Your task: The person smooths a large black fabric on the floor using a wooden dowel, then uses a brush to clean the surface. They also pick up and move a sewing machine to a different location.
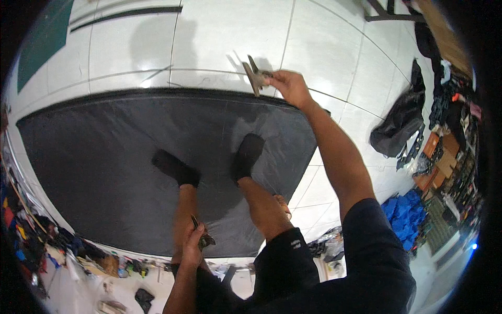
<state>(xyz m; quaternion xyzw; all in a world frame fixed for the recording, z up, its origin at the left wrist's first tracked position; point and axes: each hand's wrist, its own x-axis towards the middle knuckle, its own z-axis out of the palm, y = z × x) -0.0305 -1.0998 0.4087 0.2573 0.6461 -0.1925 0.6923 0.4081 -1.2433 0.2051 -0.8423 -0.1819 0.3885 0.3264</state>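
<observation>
My right hand (pixel 294 88) reaches out over the far edge of a large black sheet-covered panel (pixel 104 152) lying on the floor. Its fingers are closed on a brownish clamp-like tool (pixel 254 79) with two spread, flat arms, held above the white tiles. Close to my body, my left hand (pixel 194 244) is closed around a similar dark tool (pixel 207 240); a thin tip sticks up past the thumb, and the grip hides much of it. I stand on the panel, with black socks (pixel 178 166) on my feet.
A black strip (pixel 125 17) lies on the tiles at the far left, near a green surface (pixel 44 44). To the right are a black bag-like bundle (pixel 401 123), a crumpled blue sheet (pixel 405 217) and piled clutter. More mixed items line the near left edge.
</observation>
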